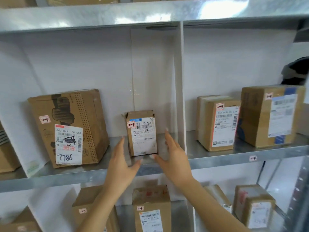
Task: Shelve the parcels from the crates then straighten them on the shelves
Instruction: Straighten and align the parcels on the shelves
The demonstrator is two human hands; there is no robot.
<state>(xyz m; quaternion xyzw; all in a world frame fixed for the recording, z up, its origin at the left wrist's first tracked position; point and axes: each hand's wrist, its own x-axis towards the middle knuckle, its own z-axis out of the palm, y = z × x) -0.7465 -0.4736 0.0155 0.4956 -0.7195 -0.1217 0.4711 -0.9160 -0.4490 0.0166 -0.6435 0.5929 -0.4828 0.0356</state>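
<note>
A small upright cardboard parcel [142,133] with a white label stands on the middle metal shelf [217,159], just left of a white divider [179,81]. My left hand [122,163] is at its lower left side and my right hand [173,156] at its lower right side. The fingers of both are spread, with thumbs near the parcel's bottom front edge. The hands flank the parcel closely; I cannot tell whether they touch it. A large brown parcel [70,128] marked 7786 stands to the left on the same shelf.
Right of the divider stand two more labelled parcels [219,123] [270,114]. The shelf below holds several cardboard parcels [152,208]. Another shelf [150,14] runs overhead. A dark object [296,71] shows at the right edge.
</note>
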